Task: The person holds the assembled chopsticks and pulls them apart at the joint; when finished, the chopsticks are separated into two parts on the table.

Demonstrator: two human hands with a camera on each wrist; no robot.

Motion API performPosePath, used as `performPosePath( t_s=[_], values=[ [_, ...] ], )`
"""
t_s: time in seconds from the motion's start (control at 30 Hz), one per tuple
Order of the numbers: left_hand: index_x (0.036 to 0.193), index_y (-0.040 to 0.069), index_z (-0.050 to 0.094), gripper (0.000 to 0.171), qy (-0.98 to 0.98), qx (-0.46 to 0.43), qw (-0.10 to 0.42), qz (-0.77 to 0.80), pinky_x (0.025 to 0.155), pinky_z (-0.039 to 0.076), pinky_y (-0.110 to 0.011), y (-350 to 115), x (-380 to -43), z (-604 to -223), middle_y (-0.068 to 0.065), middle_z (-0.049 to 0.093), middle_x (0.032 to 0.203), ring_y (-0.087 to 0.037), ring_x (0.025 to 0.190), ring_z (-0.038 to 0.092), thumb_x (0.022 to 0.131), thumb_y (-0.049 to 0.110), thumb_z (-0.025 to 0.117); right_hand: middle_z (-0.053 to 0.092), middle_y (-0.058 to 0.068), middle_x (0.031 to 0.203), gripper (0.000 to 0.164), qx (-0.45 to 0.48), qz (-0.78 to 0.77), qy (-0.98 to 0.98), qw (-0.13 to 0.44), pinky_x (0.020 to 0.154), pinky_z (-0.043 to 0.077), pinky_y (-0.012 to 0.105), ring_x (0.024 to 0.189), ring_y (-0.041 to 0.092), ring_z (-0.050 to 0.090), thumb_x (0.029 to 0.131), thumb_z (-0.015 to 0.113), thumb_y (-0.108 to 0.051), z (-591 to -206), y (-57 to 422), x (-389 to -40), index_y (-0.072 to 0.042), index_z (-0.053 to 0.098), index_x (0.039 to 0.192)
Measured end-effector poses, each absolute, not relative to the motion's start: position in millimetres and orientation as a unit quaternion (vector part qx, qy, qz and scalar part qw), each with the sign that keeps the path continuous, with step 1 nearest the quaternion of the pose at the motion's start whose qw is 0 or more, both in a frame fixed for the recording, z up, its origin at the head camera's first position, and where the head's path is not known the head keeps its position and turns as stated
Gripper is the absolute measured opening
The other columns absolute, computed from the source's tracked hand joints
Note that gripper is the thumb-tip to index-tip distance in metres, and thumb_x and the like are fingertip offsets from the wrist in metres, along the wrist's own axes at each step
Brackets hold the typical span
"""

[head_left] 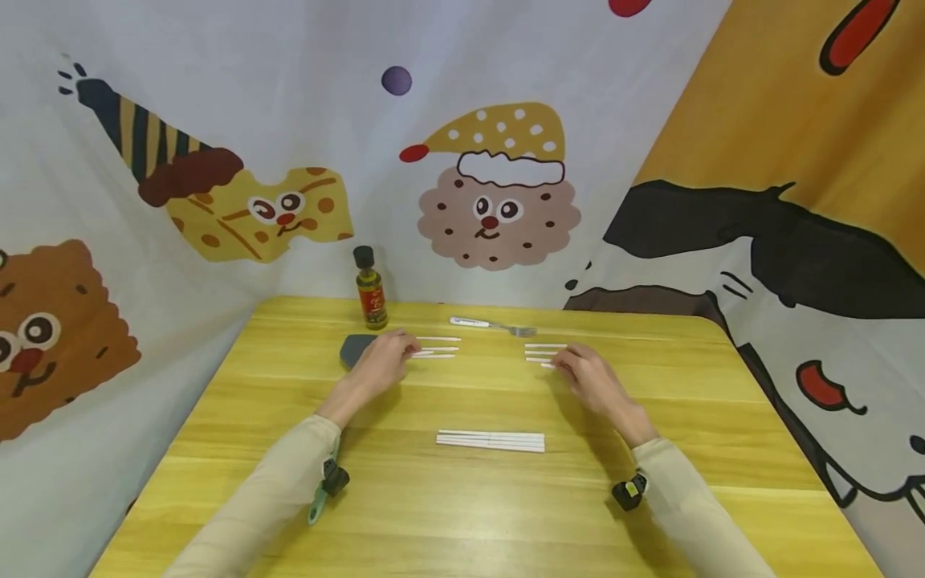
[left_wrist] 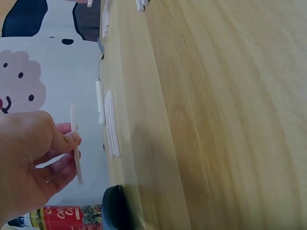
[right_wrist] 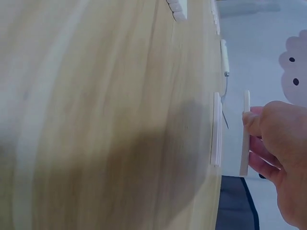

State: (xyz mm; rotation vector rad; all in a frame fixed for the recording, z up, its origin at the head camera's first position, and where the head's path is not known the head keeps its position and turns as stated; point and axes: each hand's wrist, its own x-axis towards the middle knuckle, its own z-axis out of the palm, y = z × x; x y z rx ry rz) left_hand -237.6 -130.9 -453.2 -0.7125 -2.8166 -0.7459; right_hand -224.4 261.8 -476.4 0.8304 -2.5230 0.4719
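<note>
My left hand [head_left: 381,361] pinches a short white stick [left_wrist: 78,167] between thumb and fingers, held above the table at the left. Close by that hand lie several white sticks [head_left: 439,349] side by side. On the right, my right hand [head_left: 591,376] pinches another white stick [right_wrist: 245,153] in the same way, over a second group of parallel white sticks [head_left: 540,346]. Between the forearms and nearer to me, a tight row of white sticks [head_left: 491,441] rests on the wood.
Towards the back edge of the wooden table [head_left: 491,514] lies a fork [head_left: 470,323] with a white handle. An oil bottle [head_left: 371,297] with a black cap stands at back left. A dark grey flat head [head_left: 354,350] and a green handle end [head_left: 315,507] show around the left arm.
</note>
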Motion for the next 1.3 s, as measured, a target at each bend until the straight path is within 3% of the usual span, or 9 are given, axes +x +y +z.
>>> performPosePath(
  t_s=[0.8,1.3],
  values=[
    [0.1,0.006,0.073,0.019,-0.946,-0.215,-0.013,-0.241,0.084,0.058,-0.035,-104,-255,-486,-0.007,0.066,0.096,-0.023,0.092,0.065,0.089,-0.008,0.066,0.071,0.01,0.092,0.011,0.295,0.164,-0.922,0.187,0.077,0.06,0.041,0.087,0.027,0.068,0.085,0.075,0.005,-499,244,-245,-0.004,0.074,0.092],
    [0.101,0.004,0.073,0.017,-0.946,-0.226,0.006,-0.234,0.083,0.059,-0.033,-100,-256,-487,-0.007,0.067,0.097,-0.022,0.093,0.066,0.09,-0.007,0.067,0.071,0.01,0.094,0.01,0.277,0.167,-0.93,0.175,0.08,0.06,0.043,0.091,0.029,0.068,0.087,0.074,0.003,-501,245,-246,-0.005,0.074,0.094]
  ],
)
